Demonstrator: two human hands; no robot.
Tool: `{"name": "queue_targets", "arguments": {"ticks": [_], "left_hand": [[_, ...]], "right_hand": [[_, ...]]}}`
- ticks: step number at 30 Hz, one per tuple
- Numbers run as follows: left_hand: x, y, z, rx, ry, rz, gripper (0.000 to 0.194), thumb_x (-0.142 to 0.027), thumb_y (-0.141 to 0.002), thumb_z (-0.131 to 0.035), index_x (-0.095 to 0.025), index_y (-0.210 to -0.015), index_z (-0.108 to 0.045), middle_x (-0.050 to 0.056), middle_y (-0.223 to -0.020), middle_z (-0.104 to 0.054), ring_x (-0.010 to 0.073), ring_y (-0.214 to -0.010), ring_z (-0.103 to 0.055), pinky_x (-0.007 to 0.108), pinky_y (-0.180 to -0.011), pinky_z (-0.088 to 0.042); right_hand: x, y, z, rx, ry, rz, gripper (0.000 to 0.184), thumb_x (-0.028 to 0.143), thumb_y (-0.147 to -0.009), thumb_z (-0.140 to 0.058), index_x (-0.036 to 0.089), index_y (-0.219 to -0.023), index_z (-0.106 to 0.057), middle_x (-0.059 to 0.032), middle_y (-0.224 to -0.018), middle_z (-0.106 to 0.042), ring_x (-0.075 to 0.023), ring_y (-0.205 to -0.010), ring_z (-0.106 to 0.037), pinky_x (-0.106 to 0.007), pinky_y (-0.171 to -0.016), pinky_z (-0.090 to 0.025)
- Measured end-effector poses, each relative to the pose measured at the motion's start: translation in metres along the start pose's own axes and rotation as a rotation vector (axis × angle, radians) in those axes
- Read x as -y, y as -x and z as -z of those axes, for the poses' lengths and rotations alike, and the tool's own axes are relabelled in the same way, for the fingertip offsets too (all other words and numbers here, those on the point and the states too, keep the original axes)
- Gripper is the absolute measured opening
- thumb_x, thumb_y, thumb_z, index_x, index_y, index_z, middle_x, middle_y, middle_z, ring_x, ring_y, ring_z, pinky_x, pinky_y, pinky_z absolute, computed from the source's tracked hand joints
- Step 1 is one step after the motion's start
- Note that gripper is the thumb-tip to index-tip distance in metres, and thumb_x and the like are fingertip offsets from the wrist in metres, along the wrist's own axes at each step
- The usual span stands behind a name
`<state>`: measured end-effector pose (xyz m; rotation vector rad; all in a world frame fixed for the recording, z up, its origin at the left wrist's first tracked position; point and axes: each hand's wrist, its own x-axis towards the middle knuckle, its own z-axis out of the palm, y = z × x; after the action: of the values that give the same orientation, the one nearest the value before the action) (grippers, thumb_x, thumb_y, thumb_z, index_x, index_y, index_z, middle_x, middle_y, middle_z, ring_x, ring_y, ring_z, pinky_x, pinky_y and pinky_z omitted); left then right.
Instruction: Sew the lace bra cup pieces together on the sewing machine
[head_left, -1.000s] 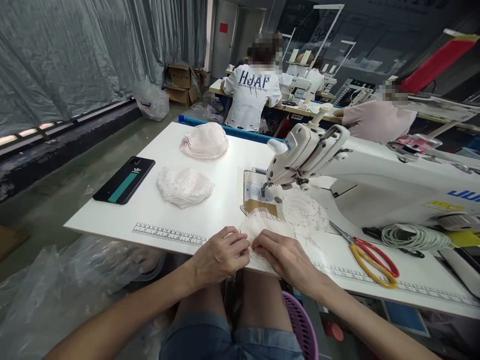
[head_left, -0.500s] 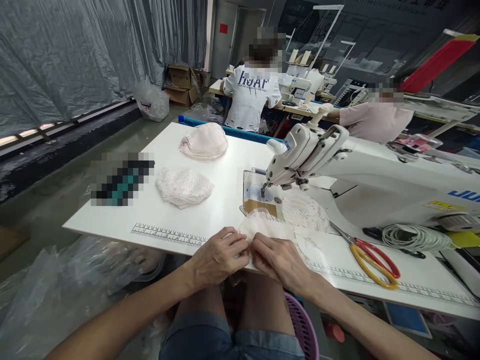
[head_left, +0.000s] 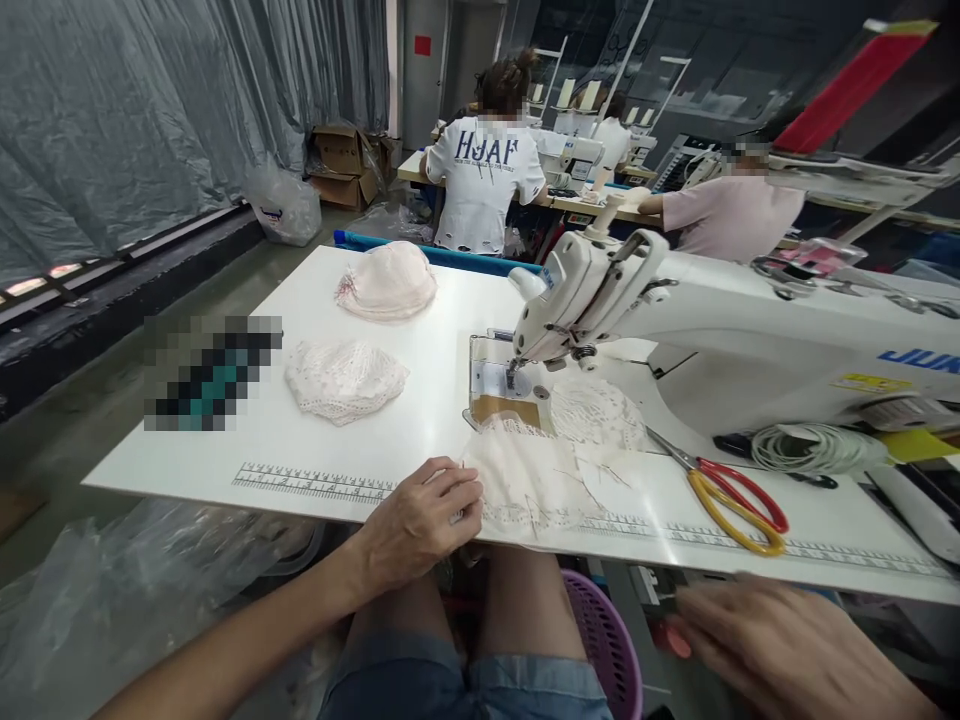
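At the table's front edge, my left hand point(head_left: 431, 515) is closed on the left edge of a piece of white lace fabric point(head_left: 529, 480). That fabric lies in front of the sewing machine point(head_left: 592, 290), with loose threads on it. My right hand point(head_left: 787, 640) is off the fabric, low at the right beyond the front edge, smeared by motion; its fingers cannot be made out. Another lace piece point(head_left: 600, 412) rests beside the needle plate. Scissors point(head_left: 731, 500) with red and yellow handles lie to the right of the fabric.
On the table's left are a white lace stack point(head_left: 346, 378), a pale pink fabric stack point(head_left: 388, 282) and a blurred-out dark object point(head_left: 217, 375). Coiled cord point(head_left: 817, 447) sits under the machine arm. A purple basket point(head_left: 604, 640) stands below. Co-workers sit ahead.
My right hand has let go of the fabric and swung right and down past the table edge. The left hand stays on the fabric. The whole view has shifted slightly.
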<state>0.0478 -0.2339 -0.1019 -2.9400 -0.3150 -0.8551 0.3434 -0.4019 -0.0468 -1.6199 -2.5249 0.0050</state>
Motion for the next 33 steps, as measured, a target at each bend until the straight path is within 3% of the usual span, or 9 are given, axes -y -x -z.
{"name": "queue_targets", "arguments": {"ticks": [4, 8, 10, 13, 17, 21, 25, 28, 33], "left_hand": [[0.002, -0.002, 0.0, -0.009, 0.079, 0.026, 0.024, -0.002, -0.089, -0.039, -0.014, -0.096, -0.059, 0.006, -0.105, -0.065, 0.0169, -0.112, -0.055, 0.036, -0.1, -0.038], [0.009, -0.01, 0.005, 0.116, 0.136, 0.011, 0.027, -0.001, -0.089, -0.036, -0.016, -0.097, -0.057, 0.005, -0.106, -0.065, 0.0141, -0.108, -0.057, 0.037, -0.105, -0.033], [0.015, -0.017, 0.007, 0.178, 0.141, -0.009, 0.026, 0.0, -0.087, -0.037, -0.016, -0.095, -0.057, 0.004, -0.106, -0.065, 0.0134, -0.107, -0.057, 0.036, -0.105, -0.032], [0.025, -0.029, 0.007, 0.189, 0.169, -0.058, 0.031, 0.006, -0.082, -0.036, -0.016, -0.091, -0.056, 0.003, -0.107, -0.065, 0.0121, -0.109, -0.056, 0.034, -0.105, -0.031], [0.034, -0.043, -0.002, 0.163, 0.223, -0.095, 0.034, 0.008, -0.079, -0.034, -0.016, -0.089, -0.056, 0.004, -0.104, -0.066, 0.0125, -0.109, -0.057, 0.035, -0.104, -0.033], [0.038, -0.046, -0.011, 0.116, 0.278, -0.105, 0.034, 0.007, -0.08, -0.034, -0.016, -0.094, -0.056, 0.005, -0.104, -0.066, 0.0143, -0.111, -0.056, 0.037, -0.103, -0.034], [0.038, -0.046, -0.012, 0.125, 0.278, -0.107, 0.028, 0.002, -0.085, -0.038, -0.016, -0.097, -0.056, 0.006, -0.107, -0.065, 0.014, -0.112, -0.055, 0.037, -0.105, -0.034], [0.039, -0.047, -0.011, 0.092, 0.256, -0.111, 0.023, 0.0, -0.087, -0.041, -0.015, -0.094, -0.057, 0.008, -0.107, -0.065, 0.0135, -0.107, -0.057, 0.036, -0.104, -0.035], [0.051, -0.055, -0.015, 0.092, 0.197, -0.126, 0.023, 0.0, -0.087, -0.04, -0.013, -0.09, -0.059, 0.008, -0.096, -0.066, 0.0144, -0.106, -0.057, 0.036, -0.102, -0.037]], "right_hand": [[0.021, -0.08, 0.022, 0.074, -0.167, 0.056, 0.024, 0.021, -0.097, -0.033, 0.02, -0.082, -0.051, -0.0034, -0.077, -0.056, -0.0142, -0.064, -0.053, -0.027, -0.055, -0.038], [0.021, -0.145, -0.01, -0.064, -0.229, 0.303, 0.02, 0.011, -0.095, -0.033, 0.016, -0.098, -0.052, -0.0101, -0.106, -0.056, -0.0176, -0.091, -0.055, -0.027, -0.07, -0.047], [0.008, -0.158, -0.03, -0.127, -0.125, 0.318, 0.021, 0.01, -0.095, -0.033, 0.015, -0.097, -0.053, -0.0106, -0.099, -0.059, -0.0195, -0.089, -0.055, -0.03, -0.07, -0.048], [-0.016, -0.151, -0.041, -0.148, 0.036, 0.182, 0.019, 0.014, -0.095, -0.037, 0.015, -0.089, -0.054, -0.0096, -0.087, -0.061, -0.0208, -0.081, -0.056, -0.031, -0.064, -0.047], [-0.022, -0.115, -0.027, -0.251, 0.069, 0.052, 0.025, 0.014, -0.095, -0.035, 0.016, -0.078, -0.053, -0.0068, -0.076, -0.059, -0.0187, -0.066, -0.054, -0.031, -0.058, -0.042], [0.007, -0.094, -0.021, -0.286, -0.199, 0.275, 0.026, 0.018, -0.095, -0.038, 0.017, -0.072, -0.05, -0.0022, -0.067, -0.056, -0.0143, -0.06, -0.049, -0.028, -0.056, -0.038], [0.017, -0.107, -0.027, -0.282, -0.279, 0.239, 0.02, 0.015, -0.094, -0.041, 0.016, -0.08, -0.054, -0.0039, -0.075, -0.059, -0.0148, -0.067, -0.051, -0.028, -0.061, -0.041], [0.006, -0.126, -0.033, -0.236, -0.262, 0.148, 0.015, 0.013, -0.093, -0.041, 0.014, -0.092, -0.056, -0.0079, -0.089, -0.061, -0.0188, -0.081, -0.055, -0.032, -0.07, -0.047], [-0.024, -0.151, -0.049, -0.204, -0.038, 0.147, 0.018, 0.014, -0.089, -0.049, 0.009, -0.105, -0.057, -0.0148, -0.102, -0.062, -0.0283, -0.101, -0.056, -0.043, -0.08, -0.052]]}}
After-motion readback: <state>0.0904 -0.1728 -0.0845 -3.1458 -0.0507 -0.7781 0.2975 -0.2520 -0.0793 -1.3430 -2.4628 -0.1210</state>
